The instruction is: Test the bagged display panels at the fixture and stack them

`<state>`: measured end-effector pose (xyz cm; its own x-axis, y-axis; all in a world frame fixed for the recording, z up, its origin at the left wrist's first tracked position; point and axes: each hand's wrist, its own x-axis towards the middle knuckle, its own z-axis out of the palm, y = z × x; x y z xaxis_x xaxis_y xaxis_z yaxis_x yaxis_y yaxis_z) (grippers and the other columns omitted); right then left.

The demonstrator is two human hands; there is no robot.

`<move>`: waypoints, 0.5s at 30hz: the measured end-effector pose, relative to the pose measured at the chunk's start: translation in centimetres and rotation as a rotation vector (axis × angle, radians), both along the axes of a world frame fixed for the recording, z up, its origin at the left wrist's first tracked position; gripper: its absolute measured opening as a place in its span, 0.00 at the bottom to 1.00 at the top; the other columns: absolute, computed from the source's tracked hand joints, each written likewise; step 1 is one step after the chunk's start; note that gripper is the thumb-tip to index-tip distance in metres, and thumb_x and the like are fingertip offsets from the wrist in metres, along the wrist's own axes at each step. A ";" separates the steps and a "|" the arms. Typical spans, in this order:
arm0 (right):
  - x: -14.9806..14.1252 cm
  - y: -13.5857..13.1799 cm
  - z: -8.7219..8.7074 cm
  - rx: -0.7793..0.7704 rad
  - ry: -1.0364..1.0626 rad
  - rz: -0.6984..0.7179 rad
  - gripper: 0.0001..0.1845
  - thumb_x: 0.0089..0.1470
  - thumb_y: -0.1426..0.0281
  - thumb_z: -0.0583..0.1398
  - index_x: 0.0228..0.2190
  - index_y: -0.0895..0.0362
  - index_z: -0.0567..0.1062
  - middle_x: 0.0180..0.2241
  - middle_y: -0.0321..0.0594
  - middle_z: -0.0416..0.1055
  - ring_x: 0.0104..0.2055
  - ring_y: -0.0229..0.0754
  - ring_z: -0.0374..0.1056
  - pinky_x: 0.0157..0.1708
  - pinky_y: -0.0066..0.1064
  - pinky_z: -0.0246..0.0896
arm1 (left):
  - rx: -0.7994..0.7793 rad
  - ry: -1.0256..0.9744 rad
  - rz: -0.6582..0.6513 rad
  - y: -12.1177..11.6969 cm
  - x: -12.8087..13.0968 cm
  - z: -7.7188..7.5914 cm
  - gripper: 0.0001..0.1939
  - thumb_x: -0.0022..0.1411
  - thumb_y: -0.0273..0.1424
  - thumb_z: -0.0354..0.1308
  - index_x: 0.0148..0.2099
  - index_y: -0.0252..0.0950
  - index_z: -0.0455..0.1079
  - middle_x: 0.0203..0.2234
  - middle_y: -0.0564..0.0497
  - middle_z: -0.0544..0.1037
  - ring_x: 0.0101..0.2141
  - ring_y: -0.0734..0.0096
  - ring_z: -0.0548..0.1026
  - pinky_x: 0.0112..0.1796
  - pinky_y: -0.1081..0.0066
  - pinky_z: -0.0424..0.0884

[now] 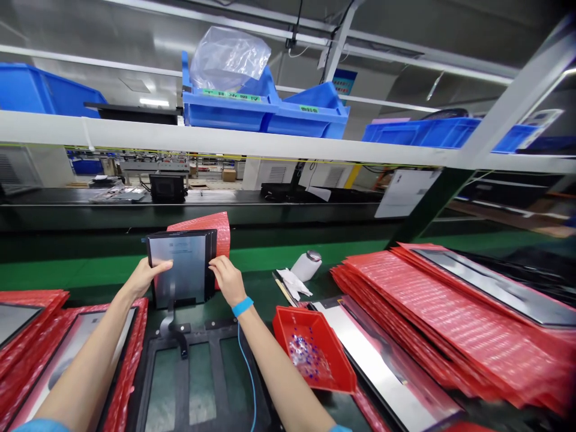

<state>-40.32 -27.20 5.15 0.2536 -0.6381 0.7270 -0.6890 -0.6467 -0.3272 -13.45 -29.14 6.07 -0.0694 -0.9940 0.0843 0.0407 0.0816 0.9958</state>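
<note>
1. Stretching across the upper view: long white shelf beam (148,133), bearing open blue plastic bins (222,115), with a clear plastic bag (229,59) in one.
2. Piled at right on the dark green work surface (243,264): thick stack of red bubble-wrap sleeves (432,306), topped by a silvery panel (495,288).
3. Lying flat, low between the forearms: black frame with rectangular openings (210,381).
4. Held upright beyond the black frame, near centre-left: grey-faced rectangular panel with black edges (186,270), with red bubble wrap (222,231) just behind.
5. Set right of the right forearm: red plastic bin (335,357), holding small clear and blue pieces (306,354).
6. Gripping the panel's left side, thumb across the face: left hand (146,276).
7. Closed with fingertips pinched at the panel's right edge: right hand (228,281).
8. Standing beyond the red bin, beside crumpled white tissue (294,283): small white bottle (306,266).
9. Hanging below the panel: grey ribbon cable (167,324).
10. Wrapped round the right wrist: blue band (243,306), above a thin blue cord (248,366).
</note>
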 end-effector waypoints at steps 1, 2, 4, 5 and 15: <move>0.0 0.0 0.0 0.005 -0.006 -0.002 0.16 0.65 0.64 0.48 0.39 0.58 0.73 0.41 0.38 0.67 0.45 0.29 0.62 0.47 0.21 0.55 | 0.003 0.000 0.000 0.0 0.0 0.1 0.22 0.42 0.40 0.73 0.37 0.30 0.78 0.44 0.39 0.75 0.48 0.58 0.73 0.55 0.63 0.65; 0.0 -0.1 -0.1 0.012 -0.017 -0.013 0.17 0.65 0.64 0.48 0.39 0.58 0.73 0.41 0.39 0.66 0.45 0.29 0.62 0.45 0.21 0.55 | 0.004 0.000 -0.003 0.1 0.0 0.1 0.23 0.42 0.40 0.73 0.37 0.30 0.78 0.44 0.39 0.75 0.48 0.58 0.73 0.55 0.63 0.65; 0.1 -0.3 -0.3 0.025 -0.036 -0.057 0.16 0.64 0.63 0.49 0.38 0.58 0.74 0.41 0.40 0.64 0.42 0.29 0.62 0.40 0.21 0.55 | 0.002 -0.001 -0.010 0.1 0.0 0.3 0.22 0.42 0.40 0.72 0.37 0.30 0.78 0.43 0.39 0.76 0.48 0.57 0.73 0.56 0.63 0.65; 0.2 -0.4 -0.4 0.029 -0.040 -0.078 0.16 0.64 0.63 0.49 0.37 0.58 0.74 0.41 0.40 0.63 0.40 0.28 0.61 0.38 0.21 0.53 | -0.001 -0.002 -0.014 0.1 0.0 0.3 0.21 0.42 0.40 0.72 0.36 0.29 0.78 0.43 0.38 0.76 0.48 0.57 0.73 0.56 0.63 0.65; 0.0 1.2 -1.2 0.105 -0.095 0.034 0.10 0.62 0.70 0.49 0.36 0.61 0.68 0.43 0.41 0.59 0.40 0.29 0.59 0.40 0.21 0.53 | -0.032 -0.015 0.006 0.2 0.0 -0.3 0.22 0.44 0.40 0.72 0.36 0.28 0.77 0.41 0.38 0.76 0.47 0.59 0.73 0.54 0.62 0.65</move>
